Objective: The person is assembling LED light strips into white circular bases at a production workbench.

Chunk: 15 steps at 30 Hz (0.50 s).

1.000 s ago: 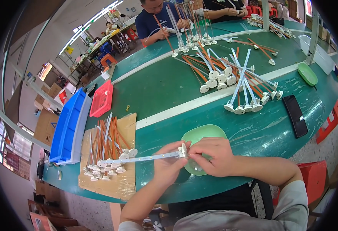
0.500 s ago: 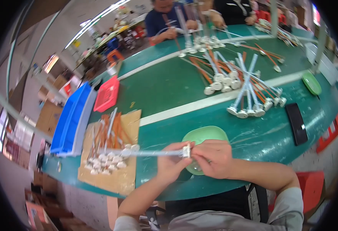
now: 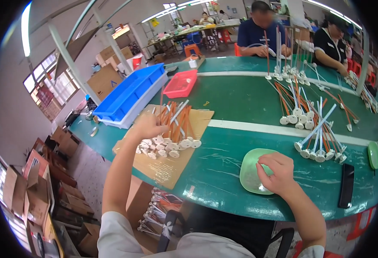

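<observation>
My left hand (image 3: 148, 125) is at the left side of a pile of thin rods with white round bases (image 3: 181, 122), which lie on a brown cardboard sheet (image 3: 165, 170). Its fingers are curled around a rod at the pile's edge; the hand covers most of that rod. My right hand (image 3: 278, 173) hovers over a light green bowl (image 3: 248, 174), thumb and fingertips drawn together in a pinch. Whatever sits between those fingertips is too small to make out. Small pieces, hard to see, lie in the bowl.
Beyond the cardboard stand a blue tray (image 3: 133, 92) and a red basket (image 3: 181, 84). More rods with white bases (image 3: 320, 150) lie at the right, near a black phone (image 3: 346, 185) and a small green dish (image 3: 373, 155). Two people sit across the table.
My hands have parted. The left one moved from the bowl to the pile on the cardboard; the right stayed over the bowl. The pale rod no longer spans between them. The view has shifted left.
</observation>
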### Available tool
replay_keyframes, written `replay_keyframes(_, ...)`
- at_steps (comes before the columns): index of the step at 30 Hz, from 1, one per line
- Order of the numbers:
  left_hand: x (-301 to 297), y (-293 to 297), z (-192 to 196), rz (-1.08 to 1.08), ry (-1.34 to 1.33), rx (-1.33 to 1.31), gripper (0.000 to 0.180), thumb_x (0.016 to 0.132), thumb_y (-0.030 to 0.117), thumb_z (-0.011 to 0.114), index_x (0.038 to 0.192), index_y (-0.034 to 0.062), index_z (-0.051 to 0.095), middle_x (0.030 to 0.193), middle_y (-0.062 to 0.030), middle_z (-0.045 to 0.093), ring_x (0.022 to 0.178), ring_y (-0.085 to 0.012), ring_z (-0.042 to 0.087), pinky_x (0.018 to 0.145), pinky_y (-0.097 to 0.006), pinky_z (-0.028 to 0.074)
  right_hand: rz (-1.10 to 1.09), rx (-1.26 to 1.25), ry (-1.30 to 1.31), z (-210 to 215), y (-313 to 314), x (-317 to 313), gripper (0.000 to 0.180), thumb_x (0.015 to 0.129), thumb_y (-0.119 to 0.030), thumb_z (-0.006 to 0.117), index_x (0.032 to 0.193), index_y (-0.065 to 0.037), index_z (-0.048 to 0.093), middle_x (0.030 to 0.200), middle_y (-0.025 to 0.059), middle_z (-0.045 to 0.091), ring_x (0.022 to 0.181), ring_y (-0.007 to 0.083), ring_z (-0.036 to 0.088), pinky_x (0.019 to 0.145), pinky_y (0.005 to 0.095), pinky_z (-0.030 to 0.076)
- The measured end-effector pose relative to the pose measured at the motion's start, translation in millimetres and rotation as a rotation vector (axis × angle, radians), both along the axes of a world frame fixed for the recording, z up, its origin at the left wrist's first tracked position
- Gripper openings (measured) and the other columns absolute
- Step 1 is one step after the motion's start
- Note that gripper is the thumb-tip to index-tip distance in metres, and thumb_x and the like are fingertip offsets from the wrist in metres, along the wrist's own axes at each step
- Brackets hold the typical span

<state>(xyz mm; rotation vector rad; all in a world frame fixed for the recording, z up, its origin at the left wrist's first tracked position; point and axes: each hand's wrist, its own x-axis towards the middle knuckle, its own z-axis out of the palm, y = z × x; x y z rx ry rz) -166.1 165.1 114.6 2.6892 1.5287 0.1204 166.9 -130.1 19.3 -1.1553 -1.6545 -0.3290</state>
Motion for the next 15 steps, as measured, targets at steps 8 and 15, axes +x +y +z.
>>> replay_keyframes(8, -80.5, 26.2, -13.7, 0.342, 0.258, 0.012, 0.057, 0.075, 0.053, 0.06, 0.09, 0.0, 0.075, 0.096, -0.0263, 0.071, 0.091, -0.0413, 0.07, 0.084, -0.047, 0.055, -0.002, 0.004, -0.019, 0.3, -0.4, 2.8, 0.013, 0.069, 0.002, 0.073, 0.078, -0.004, 0.066, 0.078, 0.0099, 0.069, 0.069, 0.0265, 0.068, 0.061, 0.0331, 0.054)
replay_keyframes(15, -55.7, -3.1, -0.4, 0.419, 0.274, 0.223, 0.067, 0.08, 0.064, 0.06, 0.098, 0.0012, 0.074, 0.099, -0.0231, 0.071, 0.097, -0.0387, 0.069, 0.081, -0.048, 0.055, -0.036, -0.041, -0.048, 2.7, -0.8, 6.3, 0.013, 0.069, 0.002, 0.074, 0.077, -0.004, 0.066, 0.078, 0.01, 0.07, 0.068, 0.0258, 0.068, 0.06, 0.0325, 0.054)
